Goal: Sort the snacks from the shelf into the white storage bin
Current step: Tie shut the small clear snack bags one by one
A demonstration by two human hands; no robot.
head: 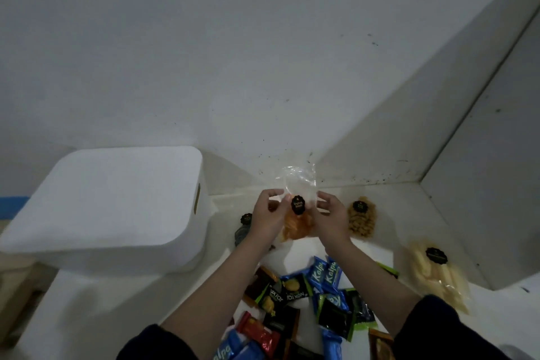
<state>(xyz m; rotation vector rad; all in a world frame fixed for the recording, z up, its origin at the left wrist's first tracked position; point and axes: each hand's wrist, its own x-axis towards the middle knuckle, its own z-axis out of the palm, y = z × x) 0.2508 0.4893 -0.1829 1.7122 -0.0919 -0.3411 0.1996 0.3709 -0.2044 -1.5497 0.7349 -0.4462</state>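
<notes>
Both hands are raised over the white shelf (409, 199), holding one clear bag of orange snacks (296, 219) between them. The left hand (267, 218) grips the bag's left edge with curled fingers and thumb, and the right hand (331, 218) pinches its right edge, so the two hands stand apart with the bag stretched between. The bag has a dark round label (298, 205) near its middle, and its empty clear top stands up toward 12 o'clock against the wall (233, 52).

The white storage bin (111, 207) sits at 9 o'clock from the hands, close beside the left wrist, with a slot handle (197, 195) in the side that faces them. From this view its top looks closed or flat white; whether it is a lid cannot be told.

At 3 o'clock from the held bag, near the right hand, lies a bag of pale yellow-brown snacks (361, 218). Farther out at 4 o'clock lies a long bag of pale sticks (438, 278) by the side panel (482, 184). Just behind the left hand at 8 o'clock is a dark, partly hidden packet (243, 228).

At 6 o'clock, under and between the forearms, lies a loose heap of small wrappers (306, 301): blue Kalpa packs (324, 275), black-and-green ones and a red one (258, 330).
</notes>
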